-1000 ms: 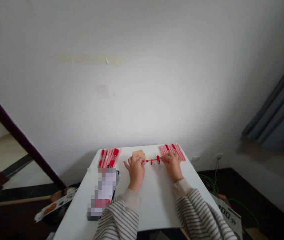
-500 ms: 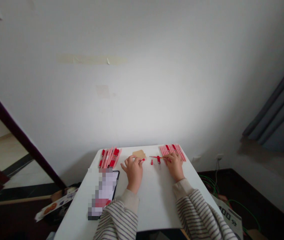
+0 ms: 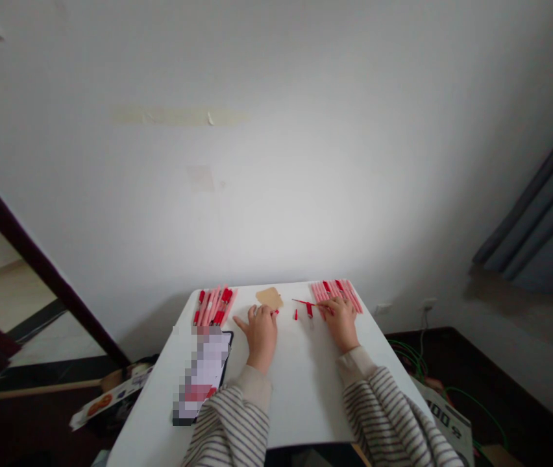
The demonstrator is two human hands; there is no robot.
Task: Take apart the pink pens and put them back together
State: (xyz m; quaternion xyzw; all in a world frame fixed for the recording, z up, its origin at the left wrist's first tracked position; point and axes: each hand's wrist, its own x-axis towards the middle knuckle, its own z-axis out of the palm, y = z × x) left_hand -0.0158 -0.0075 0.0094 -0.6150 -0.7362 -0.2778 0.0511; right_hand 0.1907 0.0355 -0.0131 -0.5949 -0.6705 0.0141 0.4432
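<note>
My left hand point(image 3: 261, 332) is low over the table, its outer finger stretched to the side. Thumb and index finger pinch a small red piece point(image 3: 276, 312), too small to name surely, perhaps a pen part. My right hand point(image 3: 339, 323) grips one end of a thin red pen refill point(image 3: 302, 301) that points left. Just under the refill lies a red and clear pen barrel part point(image 3: 310, 311). Between the hands a short red piece point(image 3: 296, 315) stands apart on the white table point(image 3: 300, 383). Beyond my left fingers is a tan pad point(image 3: 269, 298).
Several pink and red pens point(image 3: 214, 307) lie in a loose group at the back left. Another row of pink pens point(image 3: 349, 295) is at the back right, partly behind my right hand. A phone point(image 3: 206, 376), blurred out, lies at the left. The wall point(image 3: 276, 194) rises behind the table.
My left hand has lowered slightly and its fingers have drawn closer together, covering more of the small red piece. The refill's free end has risen a little; my right hand barely moved.
</note>
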